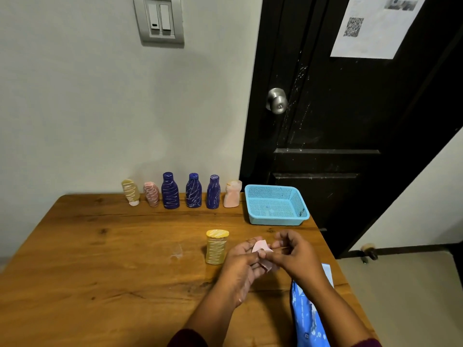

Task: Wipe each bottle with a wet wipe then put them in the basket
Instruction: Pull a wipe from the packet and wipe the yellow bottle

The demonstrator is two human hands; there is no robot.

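A yellow-capped amber bottle (pixel 216 247) with white scribbles stands upright on the wooden table (pixel 105 259), just left of my hands. Between my left hand (pixel 241 262) and my right hand (pixel 293 256) is a small pinkish wet wipe (pixel 261 247); both hands pinch it. Several more scribbled bottles line the wall: an amber one (pixel 130 192), a pink one (pixel 151 194), three dark blue ones (pixel 170 191) (pixel 193 191) (pixel 213 192) and a peach one (pixel 232 194). The blue mesh basket (pixel 275 208) at the back right holds no bottles.
A blue wet wipe pack (pixel 309 319) lies at the table's right front edge under my right forearm. A dark door with a metal knob (pixel 276 100) stands behind the basket. The table's right edge drops to a tiled floor.
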